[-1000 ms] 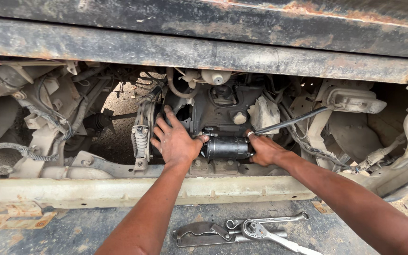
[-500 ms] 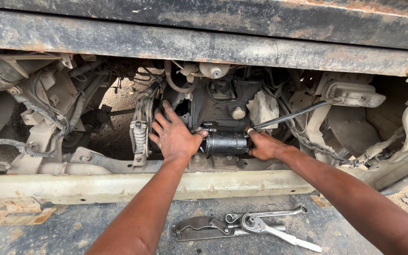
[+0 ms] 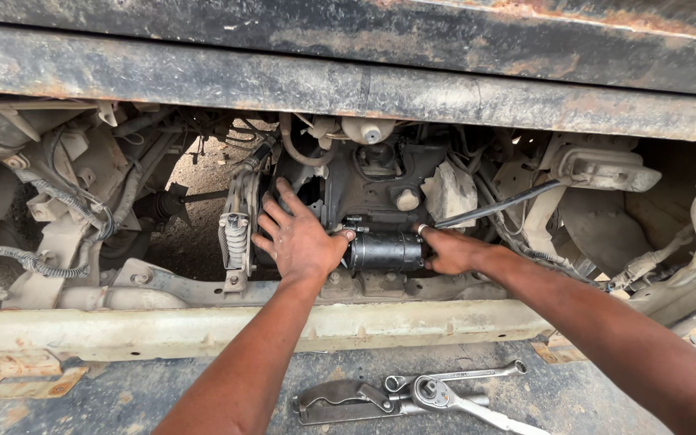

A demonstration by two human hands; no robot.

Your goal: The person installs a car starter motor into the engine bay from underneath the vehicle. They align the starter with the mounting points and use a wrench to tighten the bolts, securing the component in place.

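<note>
A black cylindrical motor (image 3: 386, 250) sits low in the middle of an open, dirty engine bay. My left hand (image 3: 298, 238) lies with its fingers spread against the engine at the cylinder's left end, thumb touching that end. My right hand (image 3: 448, 250) wraps around the cylinder's right end. Both arms reach in over the pale front crossmember (image 3: 203, 330). A black hose (image 3: 497, 207) runs up and to the right from beside my right hand.
A rusty dark beam (image 3: 364, 84) spans the top of the opening. On the ground in front lie a ratchet (image 3: 453, 401), a wrench (image 3: 465, 375) and locking pliers (image 3: 340, 399). Wiring and a corrugated hose (image 3: 18, 258) hang at the left; pale brackets (image 3: 606, 169) stand at the right.
Both hands stay on the black cylinder; the view has shifted slightly, so the tools on the ground sit a little lower and further right in the frame.
</note>
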